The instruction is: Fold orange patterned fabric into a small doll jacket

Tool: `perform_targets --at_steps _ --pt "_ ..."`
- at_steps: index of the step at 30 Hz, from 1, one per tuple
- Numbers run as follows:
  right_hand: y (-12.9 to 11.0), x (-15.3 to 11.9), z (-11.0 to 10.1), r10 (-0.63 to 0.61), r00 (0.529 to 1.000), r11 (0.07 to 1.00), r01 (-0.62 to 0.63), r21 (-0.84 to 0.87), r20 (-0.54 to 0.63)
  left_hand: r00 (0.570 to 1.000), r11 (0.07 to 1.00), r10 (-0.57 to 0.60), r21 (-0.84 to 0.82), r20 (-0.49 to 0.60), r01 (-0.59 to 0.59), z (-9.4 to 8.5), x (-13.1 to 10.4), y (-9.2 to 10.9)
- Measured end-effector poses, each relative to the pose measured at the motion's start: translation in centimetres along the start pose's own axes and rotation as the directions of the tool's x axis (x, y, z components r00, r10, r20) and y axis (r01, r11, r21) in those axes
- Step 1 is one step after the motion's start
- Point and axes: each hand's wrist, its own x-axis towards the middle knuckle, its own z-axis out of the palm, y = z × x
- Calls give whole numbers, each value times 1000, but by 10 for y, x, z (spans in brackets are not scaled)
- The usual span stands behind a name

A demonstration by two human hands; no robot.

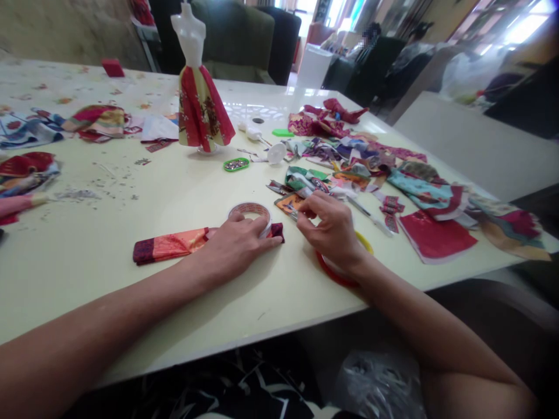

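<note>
The left hand (240, 241) lies palm down on the desk (157, 320), half open, its fingers bent over the tape (249, 206) and its thumb stretched along the right end of the strip (174, 244). The strip is a folded length of orange cloth with dark maroon ends. It lies flat near the front of the desk, its middle hidden by the left hand, and the tape lies against its far side, near the right end.

The right hand (329, 227) is raised a little, its fingers curled and its thumb and forefinger brought close together beside the orange patch (288, 203); I cannot tell whether anything is pinched between them. Under its wrist a red and yellow ring (332, 272) shows partly. To its right lie a slim pale tool (369, 215), which may be a cutter though it is too blurred to be sure, and a red cloth (437, 235).

Beyond the hands, a small white mannequin (190, 38) stands upright in a red and cream skirt (203, 110). Just to the right of its base is a green tray (236, 164) of small bits, with a green lid (283, 132) farther back. Mixed scraps (358, 157) spread over the right side of the desk, and more folded cloths (98, 121) lie at the left.
</note>
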Motion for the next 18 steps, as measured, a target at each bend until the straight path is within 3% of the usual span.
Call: perform_targets --at_steps 3,10,18 --pt "1 1 -1 -34 999 999 33 -38 -39 1000 1000 1 8 5 -2 -1 0 0" --pt "-6 -3 2 -266 936 936 308 -171 230 999 998 14 56 -31 -12 3 -1 -1" --pt "-9 -8 2 -253 890 916 347 -203 379 999 998 23 56 -41 -21 3 -1 -1"
